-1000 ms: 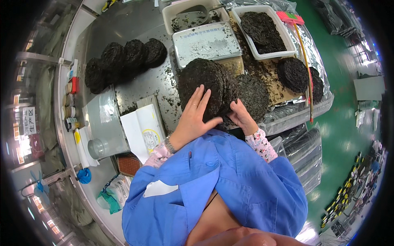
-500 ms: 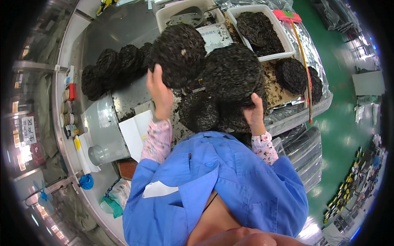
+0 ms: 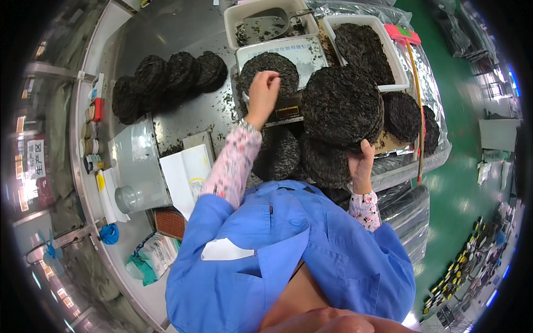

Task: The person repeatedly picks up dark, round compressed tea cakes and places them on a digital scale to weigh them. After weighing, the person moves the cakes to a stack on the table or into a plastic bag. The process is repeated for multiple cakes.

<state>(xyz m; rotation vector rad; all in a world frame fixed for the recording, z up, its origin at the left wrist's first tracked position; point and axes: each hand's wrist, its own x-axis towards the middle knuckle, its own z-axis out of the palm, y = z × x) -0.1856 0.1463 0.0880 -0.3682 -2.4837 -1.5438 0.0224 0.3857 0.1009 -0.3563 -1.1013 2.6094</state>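
A round, near-black cake of dried leafy flakes (image 3: 269, 64) lies on the platform of a weighing scale (image 3: 311, 53). Over its near half is my left hand (image 3: 264, 97), fingers curled together; whether a pinch of flakes is between them, I cannot tell. My right hand (image 3: 362, 162) grips the near right edge of a larger, thicker dark leafy cake or stack (image 3: 340, 105), its thumb on top and its fingers hidden beneath. That cake is to the right of the scale, tilted toward me. More dark cakes (image 3: 277, 152) sit between it and my body.
Several dark cakes (image 3: 183, 72) lean in a row on the metal table (image 3: 150, 41). A white tub (image 3: 266, 8) holds a metal scoop (image 3: 275, 25); another white tub (image 3: 397, 87) contains dark cakes. A small broom (image 3: 413, 83) lies at the right edge. White paper (image 3: 183, 166) is left.
The cake that my left hand carried is now on the scale, and the hand has moved right over it. My right hand and the large cake have shifted slightly right and nearer.
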